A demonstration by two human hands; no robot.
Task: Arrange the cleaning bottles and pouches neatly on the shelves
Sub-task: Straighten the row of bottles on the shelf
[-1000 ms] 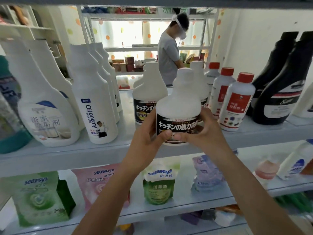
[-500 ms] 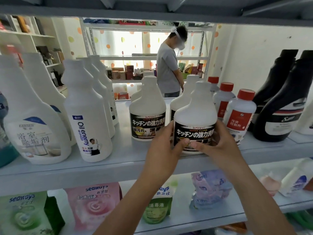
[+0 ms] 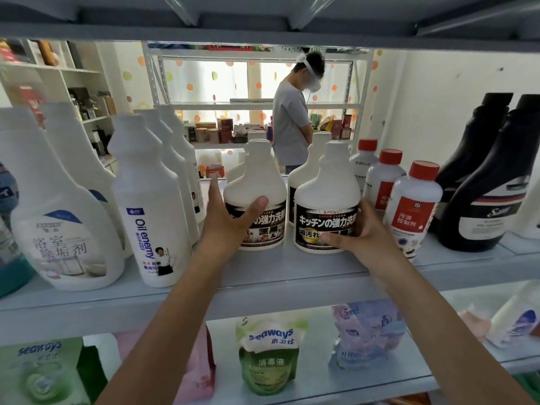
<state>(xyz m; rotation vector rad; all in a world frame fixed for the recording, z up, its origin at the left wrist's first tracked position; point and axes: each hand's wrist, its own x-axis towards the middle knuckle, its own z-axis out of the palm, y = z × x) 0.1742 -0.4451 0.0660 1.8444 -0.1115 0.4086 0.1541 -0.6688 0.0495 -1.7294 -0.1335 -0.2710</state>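
Note:
Two white bottles with black Japanese labels stand side by side at the front of the upper shelf (image 3: 292,276). My left hand (image 3: 230,220) wraps the left black-label bottle (image 3: 257,188), thumb across its label and fingers behind its left side. My right hand (image 3: 359,235) holds the right black-label bottle (image 3: 327,200), thumb on the label's lower front and fingers round its right side. More bottles of the same kind stand behind them. On the lower shelf lie pouches, among them a green Seaways pouch (image 3: 268,358) and a pale blue pouch (image 3: 368,334).
Left of my hands stand tall white "Oil enemy" bottles (image 3: 149,217) and a bathroom cleaner bottle (image 3: 58,229). To the right are red-capped bottles (image 3: 415,209) and black bottles (image 3: 491,194). A person (image 3: 292,124) stands at another rack behind the shelf.
The right black-label bottle was set down on the shelf, right of the other. My left hand left it and took hold of the left bottle. The camera moved closer.

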